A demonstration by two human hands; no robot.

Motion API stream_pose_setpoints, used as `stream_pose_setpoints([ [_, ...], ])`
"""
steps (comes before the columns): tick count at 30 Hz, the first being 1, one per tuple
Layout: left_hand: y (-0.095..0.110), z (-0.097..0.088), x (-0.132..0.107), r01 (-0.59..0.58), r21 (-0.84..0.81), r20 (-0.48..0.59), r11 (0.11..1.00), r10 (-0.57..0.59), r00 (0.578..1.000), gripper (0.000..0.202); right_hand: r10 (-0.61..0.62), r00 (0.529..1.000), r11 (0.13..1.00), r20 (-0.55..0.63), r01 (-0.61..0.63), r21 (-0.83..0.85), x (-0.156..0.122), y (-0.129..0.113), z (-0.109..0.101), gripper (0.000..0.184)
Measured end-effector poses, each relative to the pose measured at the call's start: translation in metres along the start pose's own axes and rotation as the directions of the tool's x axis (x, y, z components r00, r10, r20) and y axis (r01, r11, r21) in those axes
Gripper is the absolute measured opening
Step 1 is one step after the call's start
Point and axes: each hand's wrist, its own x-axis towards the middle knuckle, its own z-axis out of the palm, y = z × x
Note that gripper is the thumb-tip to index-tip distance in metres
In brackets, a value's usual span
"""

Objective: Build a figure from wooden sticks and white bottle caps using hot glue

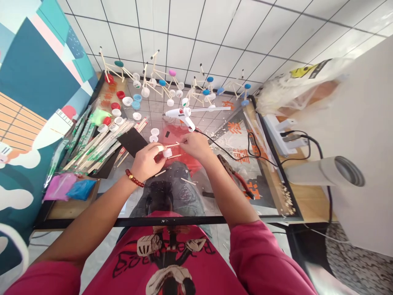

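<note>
Over the glass tabletop, my left hand is closed around a white bottle cap. A short wooden stick juts out by the cap; whether it is attached I cannot tell. My right hand pinches the end of another thin wooden stick, whose other end reaches the left fingers above the cap. Just beyond the hands lies a white glue gun with a glue stick in its back. Two white caps sit left of it. Loose stick pieces lie nearer me.
Bundled chopsticks and a black sheet lie left. Several stick figures with coloured caps stand along the back wall. Red-handled pliers rest beside my right forearm. The glue gun's cord runs to a power strip on the right.
</note>
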Motion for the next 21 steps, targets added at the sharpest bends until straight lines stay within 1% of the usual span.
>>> stream_pose_setpoints([
  [2,0.000,0.000,0.000,0.010,0.008,0.007,1.000,-0.010,1.000,0.015,-0.010,1.000,0.997,-0.028,0.011,0.070,0.002,0.004,-0.001,0.014],
  [5,0.000,-0.001,0.000,0.013,0.019,0.016,1.000,-0.014,1.000,0.015,0.004,0.992,0.970,-0.123,0.026,0.243,-0.001,0.014,-0.005,0.011],
  [6,0.000,-0.001,0.000,0.009,0.017,0.017,1.000,-0.009,1.000,0.014,0.016,0.990,0.948,-0.140,0.029,0.317,-0.003,0.017,-0.005,0.011],
  [8,0.000,-0.001,0.001,-0.003,0.008,0.015,1.000,0.003,1.000,0.014,0.031,0.990,0.882,-0.136,0.037,0.470,-0.010,0.022,-0.004,0.011],
  [10,0.000,-0.001,0.001,-0.011,0.002,0.011,1.000,0.011,1.000,0.014,0.008,0.994,0.811,-0.107,0.056,0.582,-0.016,0.025,0.000,0.023],
  [12,0.000,-0.001,0.001,-0.014,0.002,0.009,1.000,0.014,1.000,0.013,-0.030,0.996,0.770,-0.088,0.079,0.634,-0.020,0.028,0.004,0.035],
  [13,0.000,-0.001,0.001,-0.013,0.002,0.010,1.000,0.013,1.000,0.013,-0.051,0.995,0.758,-0.083,0.093,0.645,-0.021,0.029,0.006,0.036],
  [15,0.000,-0.001,0.001,-0.006,0.001,0.016,1.000,0.006,1.000,0.012,-0.086,0.994,0.726,-0.074,0.113,0.678,-0.021,0.032,0.010,0.031],
  [17,0.000,-0.001,0.001,0.010,0.002,0.024,1.000,-0.010,1.000,0.013,-0.098,0.994,0.674,-0.058,0.109,0.730,-0.020,0.034,0.013,0.025],
  [19,0.000,-0.001,0.000,0.022,0.008,0.029,1.000,-0.022,0.999,0.013,-0.077,0.996,0.619,-0.042,0.081,0.781,-0.019,0.035,0.016,0.023],
  [21,0.000,-0.001,0.000,0.023,0.015,0.029,1.000,-0.023,0.999,0.012,-0.029,0.999,0.589,-0.038,0.048,0.807,-0.018,0.034,0.020,0.026],
])
